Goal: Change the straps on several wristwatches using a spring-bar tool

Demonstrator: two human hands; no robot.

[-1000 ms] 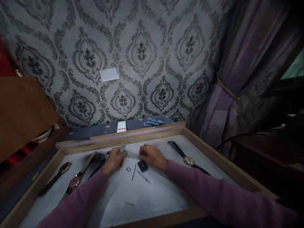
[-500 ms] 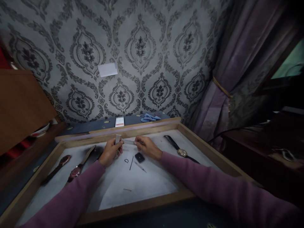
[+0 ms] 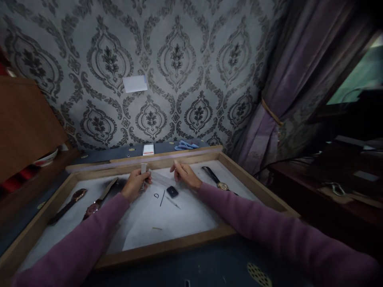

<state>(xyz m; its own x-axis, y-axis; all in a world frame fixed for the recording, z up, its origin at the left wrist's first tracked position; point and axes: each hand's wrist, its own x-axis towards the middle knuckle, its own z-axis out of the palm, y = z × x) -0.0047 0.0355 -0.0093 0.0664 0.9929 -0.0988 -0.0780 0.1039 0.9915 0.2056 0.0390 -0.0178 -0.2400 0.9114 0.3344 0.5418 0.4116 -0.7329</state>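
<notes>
In the head view, a light-coloured strap (image 3: 144,169) is gripped upright between the closed thumb and fingers of the left hand (image 3: 135,185). From beside those fingertips, a blurred translucent strip (image 3: 161,179) is stretched towards the right hand (image 3: 186,175). The right fingers are partly curled, with one fingertip raised; whether they are closed on the strip's far end cannot be told.

Both hands are held over the white-lined wooden tray (image 3: 167,237). Below the strip, a small black rounded-square object (image 3: 172,192) is seen near a pointed tool (image 3: 173,203), a thin dark rod (image 3: 162,198) and a small dark loop (image 3: 156,195). Two watches are laid at the tray's left, and a dark-strapped watch (image 3: 222,186) at its right.

Beyond the tray, a lit phone (image 3: 148,149) and a blue cloth (image 3: 186,145) are seen. The phone's writing is too small to be read; no brand can be made out.
</notes>
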